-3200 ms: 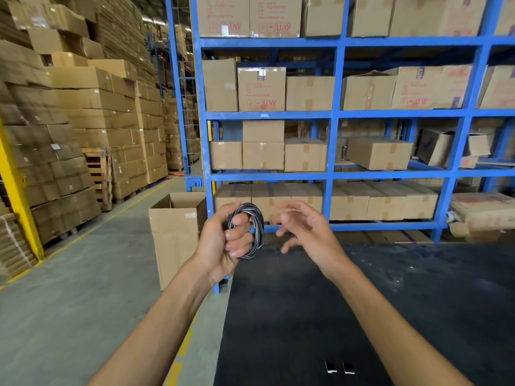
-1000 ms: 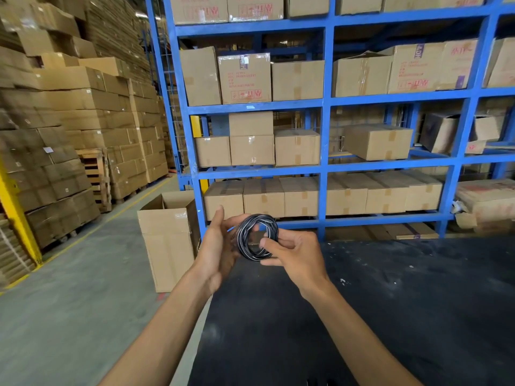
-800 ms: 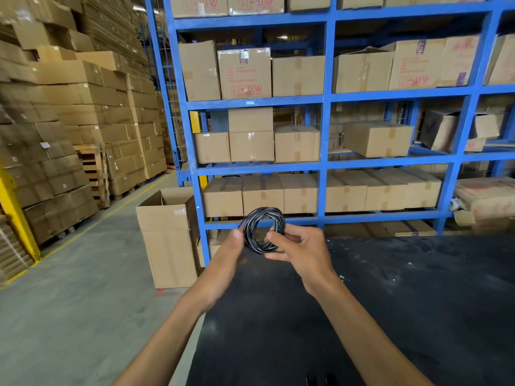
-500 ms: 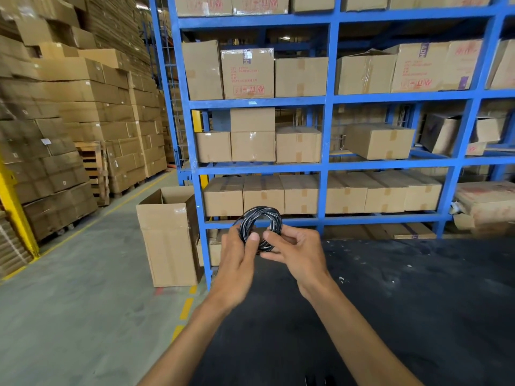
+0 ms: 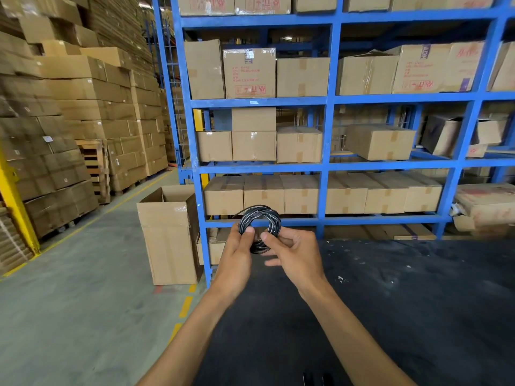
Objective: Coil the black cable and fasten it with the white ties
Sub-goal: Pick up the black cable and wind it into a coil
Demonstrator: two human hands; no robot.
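The black cable [image 5: 260,218] is wound into a small round coil with pale streaks across its loops, held upright in the air over the far left corner of the black table [image 5: 390,302]. My left hand [image 5: 237,254] pinches the coil's lower left side between thumb and fingers. My right hand [image 5: 295,254] grips its lower right side, fingertips meeting the left hand's at the bottom of the loop. The bottom of the coil is hidden behind my fingers. I cannot make out a separate white tie.
An open tall cardboard box [image 5: 170,232] stands on the concrete floor left of the table. Blue shelving [image 5: 328,162] full of cartons rises just behind the table. Stacked cartons on pallets [image 5: 69,135] line the left. Two small dark items [image 5: 316,378] lie at the table's near edge.
The coil passed from my left hand alone to both hands. My left hand turned palm-down and closed on the coil's left side; the coil rose slightly.
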